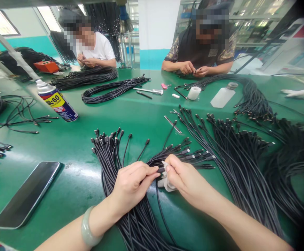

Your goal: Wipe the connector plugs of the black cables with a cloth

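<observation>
My left hand [137,181] pinches a black cable's connector end [162,169] between thumb and fingers. Opposite it, my right hand [179,174] is closed on a crumpled whitish cloth [167,184], which is pressed against the same connector. From that grip one cable hangs down toward the near edge. Beneath and beside my left hand lies a thick bundle of black cables [108,167], its plugs fanned out at the far end. More plugs [185,151] stick out just beyond my right hand. My fingers partly hide the connector's tip.
A dark phone [28,195] lies at the left, with a spray can [57,101] behind it. Cable bundles [240,160] cover the right side. Tweezers [172,124], a caliper [149,91] and a clear bottle [223,96] sit farther back. Across the green table [81,139] two people work with their hands.
</observation>
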### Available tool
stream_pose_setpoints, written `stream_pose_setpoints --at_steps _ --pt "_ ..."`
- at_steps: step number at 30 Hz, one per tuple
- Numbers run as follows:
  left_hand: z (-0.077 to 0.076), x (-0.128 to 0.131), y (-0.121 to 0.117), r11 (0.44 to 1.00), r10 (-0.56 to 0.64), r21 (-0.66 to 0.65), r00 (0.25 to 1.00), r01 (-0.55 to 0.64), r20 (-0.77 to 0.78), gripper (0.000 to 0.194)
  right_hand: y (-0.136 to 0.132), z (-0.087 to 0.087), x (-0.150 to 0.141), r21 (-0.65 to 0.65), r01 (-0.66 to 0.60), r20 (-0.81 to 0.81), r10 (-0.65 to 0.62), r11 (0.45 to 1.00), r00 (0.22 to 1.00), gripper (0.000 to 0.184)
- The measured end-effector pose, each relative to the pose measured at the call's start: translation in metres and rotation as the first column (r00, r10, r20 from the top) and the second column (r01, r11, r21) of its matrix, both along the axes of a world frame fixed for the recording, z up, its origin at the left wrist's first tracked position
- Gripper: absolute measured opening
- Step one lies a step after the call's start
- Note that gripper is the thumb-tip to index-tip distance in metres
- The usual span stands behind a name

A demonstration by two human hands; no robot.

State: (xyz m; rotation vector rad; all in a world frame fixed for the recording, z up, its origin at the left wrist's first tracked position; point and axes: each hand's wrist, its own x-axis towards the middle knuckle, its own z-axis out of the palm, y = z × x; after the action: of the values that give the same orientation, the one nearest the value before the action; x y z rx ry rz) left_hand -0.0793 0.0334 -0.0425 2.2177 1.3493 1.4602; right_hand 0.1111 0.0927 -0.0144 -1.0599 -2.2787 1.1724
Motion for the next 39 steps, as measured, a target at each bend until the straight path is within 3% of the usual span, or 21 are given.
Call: stream_pose_setpoints --at_steps 6,15,17,19,21,24,28,30,32,35,37,39 --pt "0.003 0.0 -0.001 1.0 0.016 0.001 0.999 -0.016 0.028 0.011 0.004 0.004 0.002 -0.077 0.027 -0.076 -0.032 0.997 0.997 0.028" --pt "0.007 -0.006 0.0 0.999 -0.004 -0.046 1.0 0.004 0.003 0.016 0.005 0.0 0.002 0.071 -0.086 0.019 0.085 0.994 0.996 0.024" --pt "0.01 -0.017 0.006 0.994 0.081 -0.07 0.996 -0.082 -0.023 0.018 0.005 0.0 0.003 0.093 -0.092 0.02 0.091 0.991 0.996 0.022" --pt "0.01 -0.032 0.014 0.944 0.31 -0.09 0.947 -0.318 -0.088 0.015 0.005 0.0 0.002 0.088 -0.087 0.014 0.086 0.992 0.996 0.022" --pt "0.008 -0.046 0.021 0.828 0.501 -0.161 0.838 -0.536 -0.215 0.021 0.005 0.0 0.001 0.073 -0.078 0.009 0.078 0.994 0.997 0.021" --pt "0.006 -0.057 0.028 0.716 0.506 -0.36 0.8 -0.598 -0.323 0.029 0.006 -0.003 -0.001 0.018 -0.058 0.012 0.058 0.998 0.998 0.022" --pt "0.008 -0.053 0.029 0.706 0.476 -0.46 0.841 -0.539 -0.255 0.037 0.007 -0.007 -0.002 -0.087 -0.026 0.015 0.028 0.996 1.0 0.026" --pt "0.009 -0.048 0.031 0.719 0.434 -0.558 0.895 -0.414 -0.105 0.047 0.008 -0.009 -0.002 -0.119 -0.028 -0.004 0.028 0.992 1.0 0.026" --pt "0.009 -0.045 0.035 0.694 0.404 -0.686 0.907 -0.219 0.12 0.06 0.008 -0.009 -0.002 -0.137 -0.034 -0.029 0.03 0.99 0.999 0.026" --pt "0.01 -0.04 0.043 0.599 0.45 -0.799 0.803 0.054 0.391 0.069 0.007 -0.007 -0.003 -0.148 -0.038 -0.049 0.031 0.988 0.998 0.026" --pt "0.014 -0.038 0.048 0.555 0.476 -0.818 0.747 0.155 0.464 0.062 0.007 -0.006 -0.003 -0.145 -0.039 -0.047 0.032 0.989 0.998 0.026" --pt "0.02 -0.035 0.05 0.547 0.462 -0.808 0.726 0.219 0.509 0.048 0.007 -0.005 -0.004 -0.131 -0.036 -0.044 0.031 0.991 0.999 0.027"
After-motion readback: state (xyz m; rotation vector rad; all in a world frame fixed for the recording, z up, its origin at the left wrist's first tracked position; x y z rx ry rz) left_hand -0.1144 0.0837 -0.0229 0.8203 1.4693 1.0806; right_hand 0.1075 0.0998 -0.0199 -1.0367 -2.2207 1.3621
